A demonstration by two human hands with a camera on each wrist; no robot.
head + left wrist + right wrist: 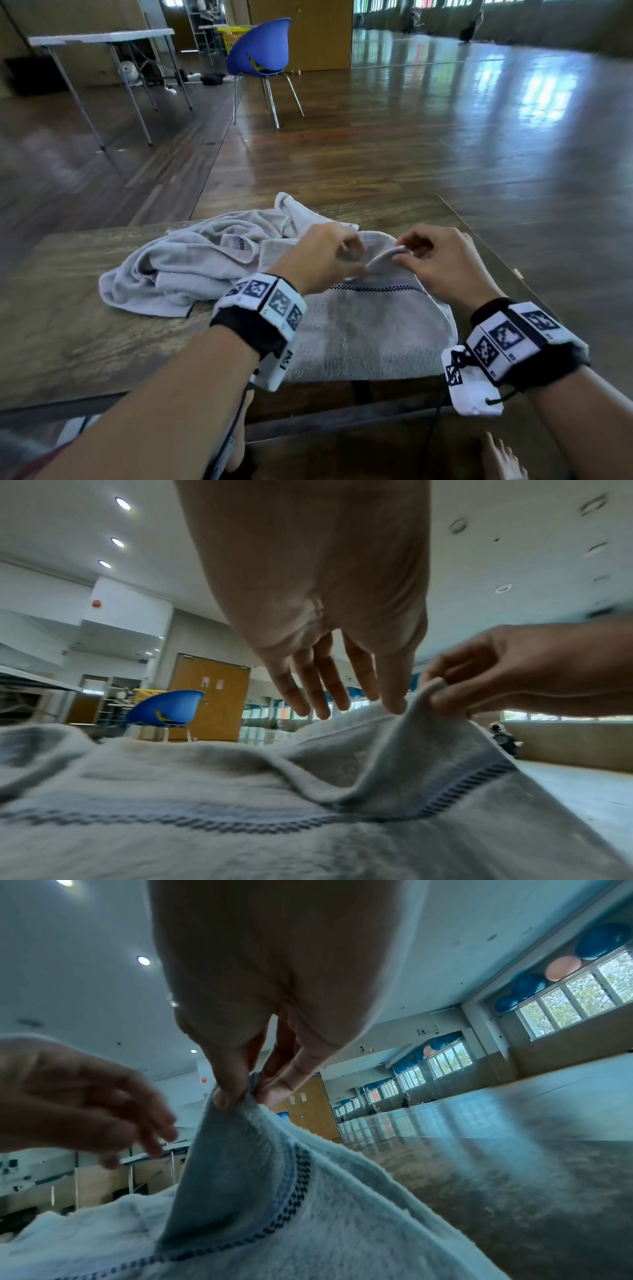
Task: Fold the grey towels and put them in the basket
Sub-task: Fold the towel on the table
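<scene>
A grey towel (370,329) with a dark checkered stripe lies spread on the wooden table (68,308) in front of me, its near side hanging over the table's edge. My right hand (404,253) pinches its far edge between thumb and fingers and lifts it into a peak, as the right wrist view (246,1096) shows closely. My left hand (352,253) hovers beside that lifted edge with its fingers (329,696) straight and loose, gripping nothing. A second grey towel (185,270) lies crumpled to the left, touching the first.
Bare tabletop shows at the left and at the far right corner. Beyond the table is wooden floor with a blue chair (263,48), a white folding table (102,37) and something yellow (236,34) behind the chair. My bare feet are under the table's near edge.
</scene>
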